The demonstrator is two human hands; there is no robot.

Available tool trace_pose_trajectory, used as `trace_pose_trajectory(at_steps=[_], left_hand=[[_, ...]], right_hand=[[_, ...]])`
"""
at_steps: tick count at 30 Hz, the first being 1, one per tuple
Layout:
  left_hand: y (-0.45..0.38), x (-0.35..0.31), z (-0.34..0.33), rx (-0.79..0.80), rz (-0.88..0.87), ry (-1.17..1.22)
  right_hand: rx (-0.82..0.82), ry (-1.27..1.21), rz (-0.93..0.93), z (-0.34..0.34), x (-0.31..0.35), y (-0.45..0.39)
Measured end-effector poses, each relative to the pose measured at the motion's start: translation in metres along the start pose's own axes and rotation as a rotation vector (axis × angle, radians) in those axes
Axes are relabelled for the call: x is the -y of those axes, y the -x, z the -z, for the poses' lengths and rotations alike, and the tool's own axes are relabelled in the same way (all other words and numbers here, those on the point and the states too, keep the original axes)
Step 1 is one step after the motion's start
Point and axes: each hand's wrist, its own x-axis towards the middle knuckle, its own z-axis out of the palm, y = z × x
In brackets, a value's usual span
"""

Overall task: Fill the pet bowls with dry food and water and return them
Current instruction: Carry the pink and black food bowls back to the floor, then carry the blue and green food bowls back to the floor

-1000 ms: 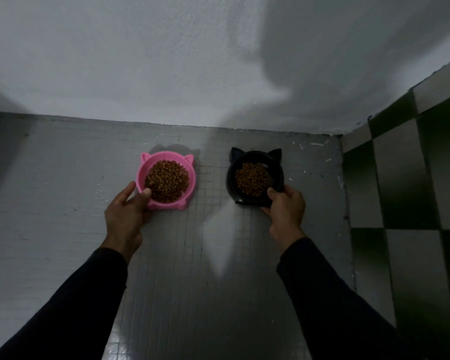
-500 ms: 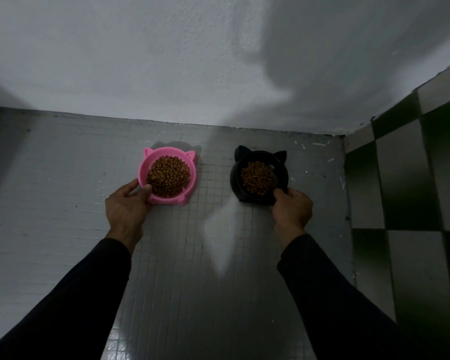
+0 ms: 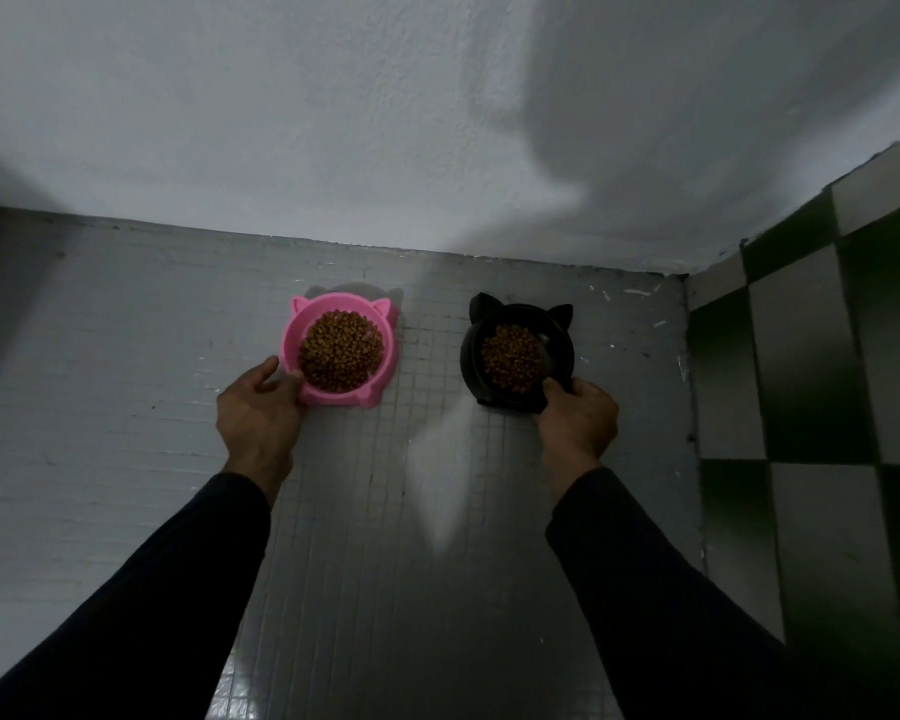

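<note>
From the head camera I look down at a grey floor (image 3: 437, 511) of small square tiles that meets a pale plaster wall (image 3: 333, 122) at the top. I take the pink bowl (image 3: 292, 345) as my landmark: it has two cat ears on its far rim, sits near the foot of the wall, and is heaped with brown dry food (image 3: 341, 353). My left hand (image 3: 258, 413) is at its near left edge, the thumb hooked over the rim and the fingers reaching along the outer side, so it holds the bowl by the rim. I cannot tell whether the base is flat on the floor.

To the right of the pink bowl, with a clear strip of tiles between them, is the black bowl (image 3: 471, 350), also eared and tilted a little, holding a smaller pile of kibble (image 3: 513, 358). My right hand (image 3: 578, 420) pinches its near right rim, thumb on top at the inside edge and fingers curled underneath.

Further right of both bowls the floor ends at a surface of large green and pale checkered tiles (image 3: 811, 407). Both arms are in dark sleeves (image 3: 671, 589) reaching up from the bottom of the view.
</note>
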Motion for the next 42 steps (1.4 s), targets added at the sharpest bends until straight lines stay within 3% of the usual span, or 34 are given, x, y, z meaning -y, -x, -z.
trace_pose_trajectory(at_steps=[8,14,20,25,35,42], left_hand=[[0.027,-0.007,0.011,0.064,-0.134,-0.326],[0.062,-0.033,0.039,0.256,-0.16,-0.727],[0.121,-0.101,0.079,0.413,-0.389,-1.094],[0.184,-0.189,0.128,0.445,-0.676,-1.433],[0.351,-0.402,0.23,0.476,-0.833,-1.462],[0.458,-0.542,0.286,0.428,-0.899,-1.336]], right_hand=[[0.047,0.207,0.106,0.014,0.001,0.028],[0.385,0.448,0.089,0.039,0.017,0.064],[0.612,0.787,0.264,0.095,0.061,0.113],[0.655,1.004,0.473,0.166,0.131,0.174],[0.592,1.02,0.648,0.331,0.313,0.319],[0.466,0.933,0.764,0.433,0.444,0.408]])
